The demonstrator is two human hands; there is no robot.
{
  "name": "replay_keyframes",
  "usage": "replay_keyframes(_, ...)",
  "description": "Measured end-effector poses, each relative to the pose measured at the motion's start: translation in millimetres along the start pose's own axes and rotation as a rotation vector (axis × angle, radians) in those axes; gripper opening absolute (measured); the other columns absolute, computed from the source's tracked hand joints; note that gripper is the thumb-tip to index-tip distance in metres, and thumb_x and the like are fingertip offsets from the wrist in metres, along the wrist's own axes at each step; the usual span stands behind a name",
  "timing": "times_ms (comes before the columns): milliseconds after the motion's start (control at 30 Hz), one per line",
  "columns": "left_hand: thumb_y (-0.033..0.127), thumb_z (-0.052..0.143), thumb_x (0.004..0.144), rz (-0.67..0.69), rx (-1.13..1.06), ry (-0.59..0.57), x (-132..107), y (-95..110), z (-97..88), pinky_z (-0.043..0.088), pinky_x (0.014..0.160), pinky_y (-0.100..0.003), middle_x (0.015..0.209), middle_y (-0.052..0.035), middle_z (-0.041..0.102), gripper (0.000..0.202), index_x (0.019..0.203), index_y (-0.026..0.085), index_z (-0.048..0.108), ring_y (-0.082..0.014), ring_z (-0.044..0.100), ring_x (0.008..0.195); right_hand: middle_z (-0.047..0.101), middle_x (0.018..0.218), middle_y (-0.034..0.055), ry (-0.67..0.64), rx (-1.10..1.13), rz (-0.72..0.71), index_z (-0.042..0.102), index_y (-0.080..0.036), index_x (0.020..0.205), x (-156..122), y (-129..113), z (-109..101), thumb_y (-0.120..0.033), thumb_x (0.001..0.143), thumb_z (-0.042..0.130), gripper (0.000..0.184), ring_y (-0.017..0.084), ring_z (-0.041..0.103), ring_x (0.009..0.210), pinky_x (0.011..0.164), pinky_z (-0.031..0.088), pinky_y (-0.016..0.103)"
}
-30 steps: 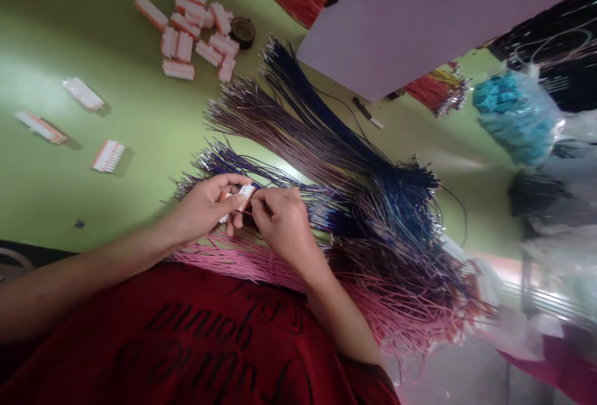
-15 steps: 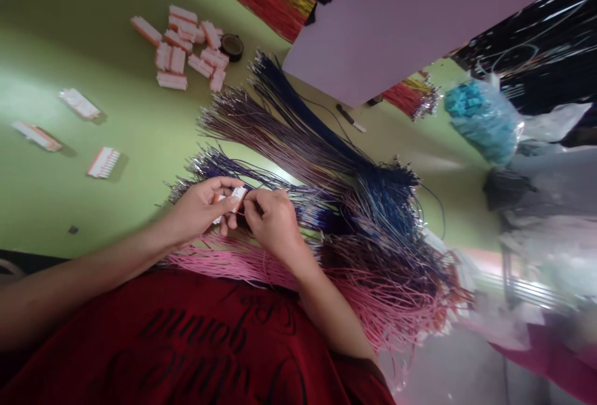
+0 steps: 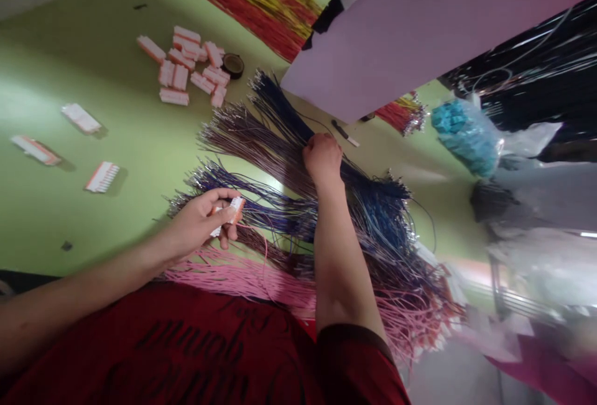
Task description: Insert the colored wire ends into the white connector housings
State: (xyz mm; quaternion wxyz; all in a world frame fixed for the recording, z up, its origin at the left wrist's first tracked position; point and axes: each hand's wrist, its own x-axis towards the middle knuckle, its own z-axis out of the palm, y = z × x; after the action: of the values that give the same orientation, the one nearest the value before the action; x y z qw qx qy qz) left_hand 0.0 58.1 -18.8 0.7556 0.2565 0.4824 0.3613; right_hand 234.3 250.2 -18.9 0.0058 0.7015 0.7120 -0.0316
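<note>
My left hand [image 3: 196, 221] is closed around a white and orange connector housing [image 3: 237, 208], pinched between thumb and fingers. A second white piece shows partly under the thumb. From the connector housing a pink wire [image 3: 267, 246] curves down toward the bundle of pink wires [image 3: 242, 271]. Farther out, my right hand [image 3: 323, 157] is curled over the bundle of dark blue wires [image 3: 289, 106], its fingers bent down onto them; the fingertips are mostly hidden. Brown wires [image 3: 247, 134] and purple-blue wires [image 3: 261, 187] lie between my two hands.
A pile of connector housings [image 3: 180, 69] sits beside a tape roll [image 3: 233, 65] at the upper left. Three more housings, one a comb-like connector [image 3: 102, 176], lie at left. A pink panel [image 3: 373, 32] stands over the table's far side, near a marker-like tool [image 3: 345, 133] and a bag of blue parts [image 3: 466, 134].
My right hand has left the connector housing and reached away to the dark blue wires. My left hand keeps holding the housing, where a pink wire now shows. The view has shifted slightly.
</note>
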Motion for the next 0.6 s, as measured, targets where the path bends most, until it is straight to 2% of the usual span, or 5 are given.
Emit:
replay_keyframes(100, 0.049, 0.084, 0.089, -0.005, 0.006, -0.027, 1, -1, -1.1, 0.03, 0.039, -0.021, 0.066, 0.0017, 0.07, 0.049, 0.118, 0.02, 0.057, -0.0131, 0.059, 0.046, 0.076, 0.116, 0.0242, -0.011, -0.061, -0.043, 0.077, -0.013, 0.1, 5, 9, 7, -0.009, 0.09, 0.051, 0.028, 0.038, 0.069, 0.114, 0.103, 0.049, 0.053)
replay_keyframes(267, 0.048, 0.082, 0.091, -0.013, 0.011, -0.019, 2, -2, -2.1, 0.032, 0.039, -0.022, 0.068, 0.0012, 0.07, 0.047, 0.12, 0.02, 0.058, -0.0135, 0.059, 0.047, 0.077, 0.11, 0.0187, 0.079, 0.016, -0.064, 0.076, -0.017, 0.101, 2, 21, 7, -0.015, 0.093, 0.05, 0.028, 0.034, 0.067, 0.109, 0.101, 0.049, 0.051)
replay_keyframes(367, 0.047, 0.081, 0.091, -0.013, 0.009, -0.022, 2, -3, -2.1, 0.033, 0.04, -0.023, 0.067, 0.0007, 0.071, 0.047, 0.12, 0.019, 0.057, -0.0146, 0.06, 0.048, 0.076, 0.116, 0.0191, 0.075, -0.011, -0.099, 0.077, -0.018, 0.105, 2, 17, 7, -0.015, 0.093, 0.051, 0.029, 0.035, 0.065, 0.117, 0.103, 0.047, 0.052)
replay_keyframes(467, 0.049, 0.081, 0.091, -0.009, 0.002, -0.028, 2, -4, -2.2, 0.031, 0.041, -0.023, 0.064, 0.0007, 0.071, 0.049, 0.12, 0.019, 0.056, -0.0148, 0.062, 0.047, 0.075, 0.118, 0.0211, 0.046, -0.077, -0.069, 0.077, -0.016, 0.103, 2, 9, 8, -0.01, 0.092, 0.049, 0.031, 0.035, 0.064, 0.121, 0.105, 0.046, 0.053)
replay_keyframes(600, 0.051, 0.082, 0.09, -0.01, -0.016, -0.023, 2, -4, -2.3, 0.03, 0.041, -0.023, 0.064, 0.0001, 0.072, 0.052, 0.121, 0.019, 0.056, -0.0146, 0.062, 0.046, 0.076, 0.114, 0.0197, 0.115, 0.003, -0.03, 0.076, -0.016, 0.097, 4, 13, 7, -0.01, 0.088, 0.049, 0.029, 0.035, 0.065, 0.118, 0.105, 0.047, 0.052)
